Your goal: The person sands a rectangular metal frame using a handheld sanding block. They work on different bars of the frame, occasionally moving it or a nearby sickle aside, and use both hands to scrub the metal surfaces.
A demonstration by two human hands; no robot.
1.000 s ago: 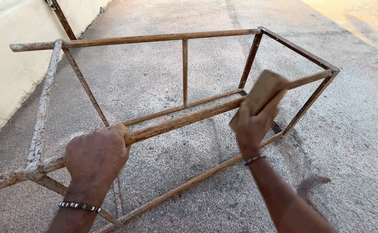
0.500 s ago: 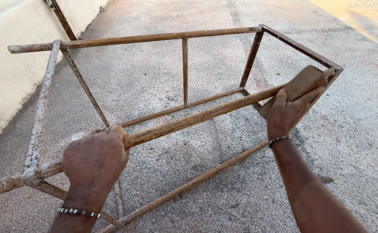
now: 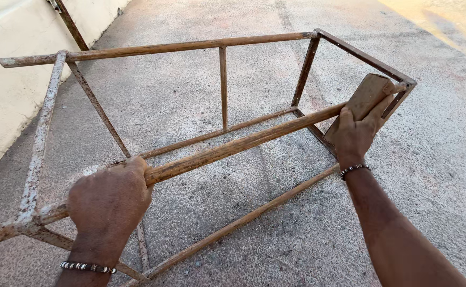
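Observation:
A rusty rectangular metal frame (image 3: 222,45) of thin bars stands on a concrete floor. My left hand (image 3: 111,199) is closed around its near top rail (image 3: 243,143) close to the left corner. My right hand (image 3: 354,133) grips a brown sanding block (image 3: 368,95) and presses it on the same rail near the frame's right end corner. Both wrists wear beaded bracelets.
A pale low wall (image 3: 10,79) runs along the left, with a rusty rod (image 3: 71,24) leaning against it. Grey concrete floor (image 3: 445,159) spreads all around the frame; a sunlit yellowish patch (image 3: 451,21) lies at the top right.
My right hand has slid the sanding block along the near top rail from its middle toward the right end. My left hand has kept its grip near the left corner.

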